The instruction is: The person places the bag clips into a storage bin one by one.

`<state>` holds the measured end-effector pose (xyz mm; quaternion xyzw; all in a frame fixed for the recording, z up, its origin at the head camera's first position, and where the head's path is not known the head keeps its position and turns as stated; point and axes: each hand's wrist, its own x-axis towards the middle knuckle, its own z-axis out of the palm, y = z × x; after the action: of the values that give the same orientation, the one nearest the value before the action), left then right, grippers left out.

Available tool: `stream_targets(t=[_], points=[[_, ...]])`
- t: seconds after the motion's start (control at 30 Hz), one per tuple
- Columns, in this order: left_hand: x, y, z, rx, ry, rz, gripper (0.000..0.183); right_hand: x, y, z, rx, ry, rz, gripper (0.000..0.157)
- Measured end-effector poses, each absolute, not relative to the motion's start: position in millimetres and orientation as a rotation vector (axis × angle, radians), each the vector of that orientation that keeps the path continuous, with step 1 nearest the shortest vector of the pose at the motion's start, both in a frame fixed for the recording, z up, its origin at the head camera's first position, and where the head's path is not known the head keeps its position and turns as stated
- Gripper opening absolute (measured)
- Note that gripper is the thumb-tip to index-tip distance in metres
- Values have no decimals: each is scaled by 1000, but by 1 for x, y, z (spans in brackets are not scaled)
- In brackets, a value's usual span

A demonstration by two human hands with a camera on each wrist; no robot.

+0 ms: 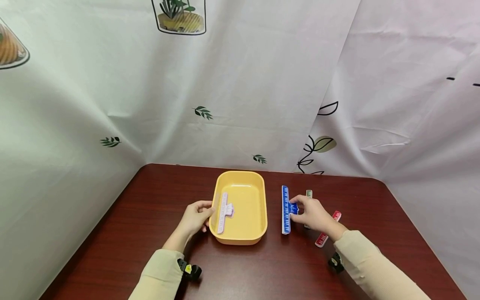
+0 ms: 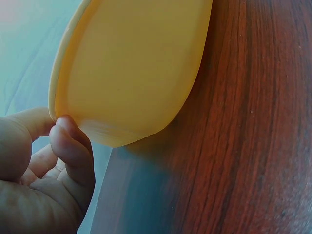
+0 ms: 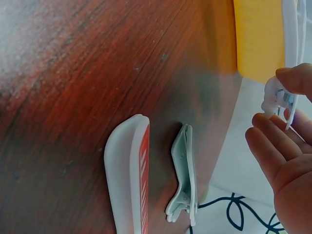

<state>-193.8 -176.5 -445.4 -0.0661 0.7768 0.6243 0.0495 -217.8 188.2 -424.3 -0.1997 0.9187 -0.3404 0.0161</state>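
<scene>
The left hand (image 1: 194, 216) pinches the yellow tray (image 1: 248, 214) at its left rim; the right hand (image 1: 312, 213) pinches the blue clip (image 1: 286, 212).

Four clips appear: lilac clip (image 1: 223, 213), at 9 o'clock in one yellow tray (image 1: 245, 214); blue clip (image 1: 286, 210), green clip (image 1: 309, 193) and red clip (image 1: 321, 240), toward 3 o'clock from it. Two hands: left hand (image 1: 195, 217), 9 o'clock; right hand (image 1: 312, 213), 3 o'clock. One table (image 1: 255, 275).

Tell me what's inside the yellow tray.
The head view shows one pale lilac clip inside the yellow tray, toward its left side. The patch directly beneath the clip is covered and cannot be seen.
</scene>
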Motion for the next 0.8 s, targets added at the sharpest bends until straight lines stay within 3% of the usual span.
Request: stream_targets(t=[0.8], points=[[-194,-177,-445,-201,2390,1874,36,-218,184,-425,-575,2857,-1086,38]])
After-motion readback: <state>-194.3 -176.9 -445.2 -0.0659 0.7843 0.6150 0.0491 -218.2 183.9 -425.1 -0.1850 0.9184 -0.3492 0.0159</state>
